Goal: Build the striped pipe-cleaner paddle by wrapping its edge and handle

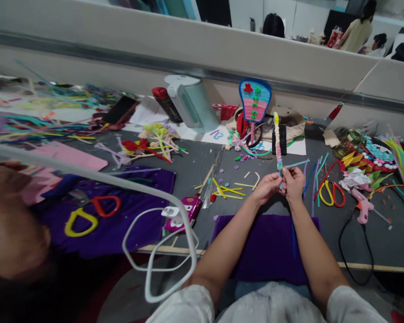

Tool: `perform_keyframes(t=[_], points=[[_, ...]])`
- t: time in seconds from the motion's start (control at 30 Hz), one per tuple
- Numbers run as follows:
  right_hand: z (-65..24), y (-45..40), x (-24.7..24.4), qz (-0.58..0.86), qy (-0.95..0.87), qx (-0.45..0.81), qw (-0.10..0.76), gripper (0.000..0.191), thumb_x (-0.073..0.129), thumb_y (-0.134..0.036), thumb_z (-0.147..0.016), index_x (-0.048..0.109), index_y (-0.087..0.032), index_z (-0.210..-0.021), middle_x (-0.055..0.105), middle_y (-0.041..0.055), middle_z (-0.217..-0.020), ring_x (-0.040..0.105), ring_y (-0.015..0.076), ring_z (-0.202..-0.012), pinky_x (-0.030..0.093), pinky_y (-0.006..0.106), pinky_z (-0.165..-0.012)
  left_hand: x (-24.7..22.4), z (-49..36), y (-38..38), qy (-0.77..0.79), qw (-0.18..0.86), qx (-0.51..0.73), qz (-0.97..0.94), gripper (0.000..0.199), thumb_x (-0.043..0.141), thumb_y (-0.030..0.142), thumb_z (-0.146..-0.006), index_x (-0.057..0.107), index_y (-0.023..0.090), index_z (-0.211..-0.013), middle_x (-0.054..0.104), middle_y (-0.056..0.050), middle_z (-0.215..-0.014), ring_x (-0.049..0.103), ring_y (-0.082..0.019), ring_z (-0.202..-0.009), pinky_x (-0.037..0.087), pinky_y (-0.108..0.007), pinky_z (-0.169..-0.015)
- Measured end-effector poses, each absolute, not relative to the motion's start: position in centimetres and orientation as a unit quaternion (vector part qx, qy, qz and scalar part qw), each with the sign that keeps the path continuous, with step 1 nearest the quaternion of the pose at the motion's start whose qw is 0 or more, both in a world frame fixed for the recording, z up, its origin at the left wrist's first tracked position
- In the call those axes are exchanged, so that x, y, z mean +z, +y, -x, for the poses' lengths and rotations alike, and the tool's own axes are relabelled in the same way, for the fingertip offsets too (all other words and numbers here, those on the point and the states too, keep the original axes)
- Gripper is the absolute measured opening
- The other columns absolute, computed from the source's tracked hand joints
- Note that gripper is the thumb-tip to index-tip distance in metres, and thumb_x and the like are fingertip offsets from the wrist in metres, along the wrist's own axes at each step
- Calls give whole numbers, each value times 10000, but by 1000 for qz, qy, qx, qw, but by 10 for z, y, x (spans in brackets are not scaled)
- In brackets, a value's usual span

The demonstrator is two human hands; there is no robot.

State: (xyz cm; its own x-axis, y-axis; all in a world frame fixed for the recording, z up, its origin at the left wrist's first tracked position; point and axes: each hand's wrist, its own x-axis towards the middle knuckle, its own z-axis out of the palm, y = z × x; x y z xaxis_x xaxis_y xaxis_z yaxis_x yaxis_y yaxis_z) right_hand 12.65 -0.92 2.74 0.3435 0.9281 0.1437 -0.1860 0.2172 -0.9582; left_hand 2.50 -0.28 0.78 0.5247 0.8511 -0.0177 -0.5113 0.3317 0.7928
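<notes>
My left hand (266,187) is closed around the lower end of an upright fuzzy stick (278,141), yellow at its tip, then pale, pink and blue further down. My right hand (293,181) pinches at the same blue end, where a light blue pipe cleaner (298,164) sticks out to the right. The hands almost touch each other above the dark table (265,208). Under my forearms lies a purple cloth (269,242). Behind the stick stands a fan-shaped piece (255,101) with a blue rim and a red flower.
Scissors with yellow and red handles (332,193) and a pink glue gun (362,207) with a black cable lie right. A white cable (185,215) loops at the left front. Further left are more scissors (82,220) and another person's arm (13,220). A pitcher (197,103) stands behind.
</notes>
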Motion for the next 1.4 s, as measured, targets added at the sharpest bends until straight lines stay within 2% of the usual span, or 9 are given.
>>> perform_keyframes(t=[0.17,0.27,0.4,0.73,0.93,1.03,1.17,1.23,1.4], points=[[-135,-4,22,532,-460,277,654,178,639,-338,-747,601,-164,-730,567,-24,-640,480,82,-530,407,208,-500,5,-29,0,297,706,504,-399,350,820,383,-629,627,136,-784,618,4,-618,564,-94,-508,463,-208,-536],[-136,-3,20,543,-463,281,642,174,630,-338,-743,607,-167,-721,576,-17,-650,487,93,-564,423,216,-540,2,-30,2,326,674,521,-410,335,819,394,-624,661,125,-745,629,-13,-625,561,-96,-549,464,-210,-568],[-133,0,16,514,-404,376,657,202,662,-358,-721,583,-173,-697,544,-44,-573,465,81,-504,411,201,-480,-5,-31,5,333,682,515,-398,348,825,411,-606,657,123,-702,633,-26,-642,560,-110,-555,477,-246,-583],[-129,5,12,477,-284,526,645,278,725,-365,-645,513,-186,-672,480,-98,-489,349,24,-336,256,138,-295,-12,-31,7,301,730,490,-369,365,812,396,-646,681,100,-816,658,-54,-711,603,-121,-609,497,-246,-604],[-129,5,8,512,-290,480,651,278,703,-390,-671,512,-191,-706,454,-112,-473,314,21,-321,226,141,-297,-8,-34,5,308,768,450,-335,420,821,420,-623,653,98,-835,631,-30,-679,577,-102,-543,498,-238,-550],[-131,7,6,547,-328,427,641,267,692,-399,-677,533,-186,-694,461,-98,-483,361,38,-367,288,159,-345,-6,-36,5,332,755,468,-319,453,837,428,-587,642,124,-860,627,-8,-676,567,-102,-534,504,-247,-531],[-132,7,4,559,-379,363,641,224,688,-356,-680,569,-167,-663,535,-54,-566,467,60,-502,393,171,-471,-4,-35,6,367,711,505,-322,405,879,339,-518,641,134,-774,594,27,-596,526,-78,-503,475,-221,-536],[-131,7,2,545,-366,383,650,221,676,-356,-691,567,-165,-665,542,-52,-571,470,58,-502,393,168,-473,-3,-35,6,375,703,508,-327,395,887,321,-494,644,129,-740,609,15,-594,541,-86,-512,465,-223,-545],[-126,5,2,504,-266,470,674,253,692,-371,-662,539,-172,-695,529,-74,-529,423,40,-394,301,148,-356,0,-34,5,375,707,507,-321,402,886,325,-485,639,136,-740,641,-5,-605,594,-126,-536,474,-250,-568]])
